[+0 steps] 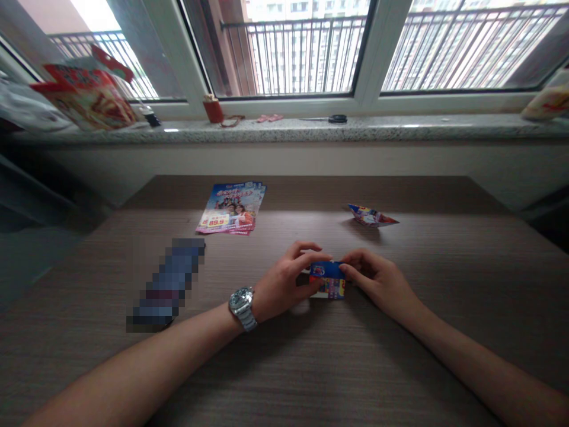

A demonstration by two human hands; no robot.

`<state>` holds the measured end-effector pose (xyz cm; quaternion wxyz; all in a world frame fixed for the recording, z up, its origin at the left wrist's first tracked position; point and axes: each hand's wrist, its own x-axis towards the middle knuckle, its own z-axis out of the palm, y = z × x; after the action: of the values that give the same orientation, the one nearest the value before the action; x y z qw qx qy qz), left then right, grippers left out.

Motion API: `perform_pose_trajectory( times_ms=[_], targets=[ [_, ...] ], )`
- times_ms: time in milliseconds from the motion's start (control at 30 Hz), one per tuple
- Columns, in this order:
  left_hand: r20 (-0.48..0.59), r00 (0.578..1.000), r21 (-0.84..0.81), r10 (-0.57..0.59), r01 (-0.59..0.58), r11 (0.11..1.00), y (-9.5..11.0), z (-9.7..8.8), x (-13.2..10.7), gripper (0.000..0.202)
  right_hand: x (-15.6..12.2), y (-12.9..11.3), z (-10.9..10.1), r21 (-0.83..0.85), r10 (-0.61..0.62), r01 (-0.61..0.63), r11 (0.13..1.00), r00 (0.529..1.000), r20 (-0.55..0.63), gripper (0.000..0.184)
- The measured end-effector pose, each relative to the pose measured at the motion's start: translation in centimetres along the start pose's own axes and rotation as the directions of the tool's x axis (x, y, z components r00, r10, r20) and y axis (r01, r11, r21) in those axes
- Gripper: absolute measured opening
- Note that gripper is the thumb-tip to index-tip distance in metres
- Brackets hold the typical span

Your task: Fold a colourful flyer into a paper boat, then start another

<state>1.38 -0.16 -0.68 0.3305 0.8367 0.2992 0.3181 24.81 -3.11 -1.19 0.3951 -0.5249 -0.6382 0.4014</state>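
Note:
A small folded piece of glossy blue, red and yellow printed paper [329, 280] sits low over the wood-grain table [311, 356]. My left hand [284, 281], with a steel wristwatch [242, 307] on its wrist, pinches the paper's left end. My right hand [371, 277] holds the right end between its fingers. Part of the paper is hidden by my fingers. Ahead of my hands lies a folded paper boat [371, 216] made from similar print, and a stack of colourful flyers [231, 207] lies ahead and to the left.
A pixelated, blurred object [166, 284] lies left of my left forearm. Beyond the table's far edge, a granite windowsill [284, 130] holds scissors [324, 118], a small red cup [213, 111] and a printed bag [84, 98]. Railed windows stand behind it.

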Motion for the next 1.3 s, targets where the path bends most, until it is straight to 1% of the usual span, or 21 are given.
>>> perform_pose_trajectory(
  times_ms=[67,100,200,233,300,367,433,633,767,1133,1300],
  targets=[
    [-0.046,0.998,0.017,-0.05,0.051,0.999,0.2,-0.2,0.1,0.047,0.1,0.2,-0.1,0.043,0.028,-0.027,0.999,0.999,-0.021,0.026],
    [-0.063,0.995,0.033,-0.078,0.08,0.996,0.3,-0.3,0.1,0.044,0.2,0.4,-0.2,0.064,0.044,-0.042,0.997,0.998,-0.033,0.027],
    [-0.066,0.989,0.103,-0.131,0.137,0.985,0.4,-0.5,0.3,0.022,0.4,0.8,-0.5,0.105,0.073,-0.064,0.992,0.994,-0.082,0.03],
    [-0.054,0.989,0.127,-0.137,0.142,0.982,0.4,-0.6,0.3,0.019,0.4,0.9,-0.6,0.115,0.075,-0.064,0.991,0.993,-0.096,0.031],
    [-0.026,0.991,0.155,-0.13,0.132,0.979,0.4,-0.7,0.3,0.021,0.5,0.8,-0.7,0.136,0.076,-0.06,0.989,0.99,-0.116,0.033],
    [-0.02,0.993,0.161,-0.119,0.121,0.98,0.3,-0.7,0.3,0.021,0.5,0.7,-0.8,0.151,0.076,-0.058,0.987,0.99,-0.119,0.035],
    [-0.018,0.992,0.148,-0.123,0.124,0.981,0.2,-0.7,0.3,0.02,0.5,0.6,-0.8,0.158,0.078,-0.06,0.986,0.991,-0.113,0.035],
    [-0.029,0.983,0.105,-0.181,0.183,0.978,0.0,-1.0,0.3,0.025,0.4,0.8,-0.7,0.194,0.091,-0.069,0.979,0.99,-0.106,0.034],
    [-0.035,0.981,0.071,-0.189,0.191,0.979,-0.2,-1.0,0.4,0.026,0.4,1.0,-0.6,0.219,0.089,-0.063,0.974,0.99,-0.112,0.034],
    [-0.067,0.973,-0.008,-0.221,0.221,0.975,-0.4,-1.2,0.5,0.025,0.5,1.2,-0.6,0.23,0.097,-0.073,0.971,0.991,-0.095,0.034],
    [-0.073,0.97,-0.02,-0.233,0.232,0.973,-0.4,-1.1,0.5,0.027,0.4,1.2,-0.6,0.184,0.097,-0.08,0.98,0.991,-0.088,0.036]
  ],
)
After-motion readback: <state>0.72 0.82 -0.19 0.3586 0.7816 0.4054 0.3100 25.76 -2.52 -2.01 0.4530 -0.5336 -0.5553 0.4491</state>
